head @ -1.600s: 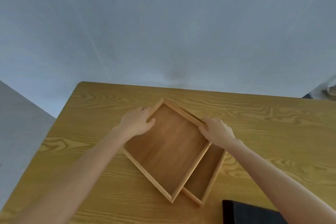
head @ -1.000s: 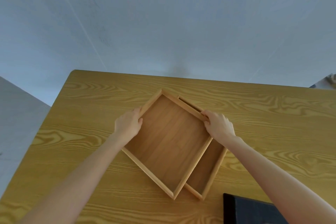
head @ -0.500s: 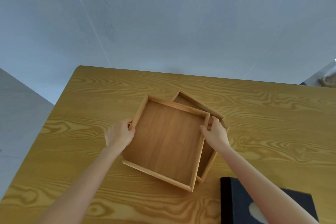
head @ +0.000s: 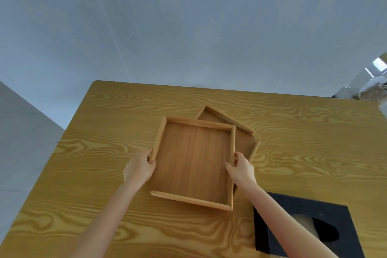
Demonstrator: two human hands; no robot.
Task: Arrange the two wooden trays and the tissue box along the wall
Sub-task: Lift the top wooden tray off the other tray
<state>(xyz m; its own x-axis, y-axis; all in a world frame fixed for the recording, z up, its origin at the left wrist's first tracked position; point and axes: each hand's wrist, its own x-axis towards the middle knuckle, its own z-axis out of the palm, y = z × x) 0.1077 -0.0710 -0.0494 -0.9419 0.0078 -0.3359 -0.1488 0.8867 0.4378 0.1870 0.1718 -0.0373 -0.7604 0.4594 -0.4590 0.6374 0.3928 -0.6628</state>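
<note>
Gripping the upper wooden tray (head: pixel 193 163) by its two side rims, the person holds it over the middle of the wooden table (head: pixel 303 153). The left hand (head: pixel 139 168) is closed on the tray's left rim, thumb at the rim's near end, and the right hand (head: pixel 240 166) is closed on the right rim, thumb inside the tray and fingers outside. This tray sits roughly square to the table edges and overlaps the lower wooden tray (head: pixel 243 142), which lies turned at an angle beneath it, its far corner and right side showing past the upper tray's far and right rims. Both trays are well apart from the grey wall (head: pixel 188 27) that runs along the table's far edge. The dark tissue box (head: pixel 272 211) lies at the near right of the table, just beside the right forearm, with a pale tissue showing in its oval opening.
</note>
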